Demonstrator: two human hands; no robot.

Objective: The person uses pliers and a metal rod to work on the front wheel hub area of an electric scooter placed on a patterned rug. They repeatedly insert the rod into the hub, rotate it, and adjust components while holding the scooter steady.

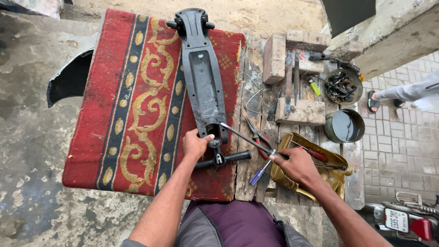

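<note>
Left hand (195,145) clenched the scooter (202,77) stem near the rug's (132,105) front edge; right hand (296,165) gripped a long rod (247,136).

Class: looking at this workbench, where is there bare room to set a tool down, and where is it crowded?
Free: the red carpet left of the black scooter deck. Crowded: the wooden planks right of the deck, filled with bricks, pliers, bowls and the gold tray under the right hand.

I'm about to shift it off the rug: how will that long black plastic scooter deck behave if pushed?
The black plastic scooter deck looks rigid, probably sliding as one piece. The red patterned rug may drag on it. The wheeled end might roll.
</note>
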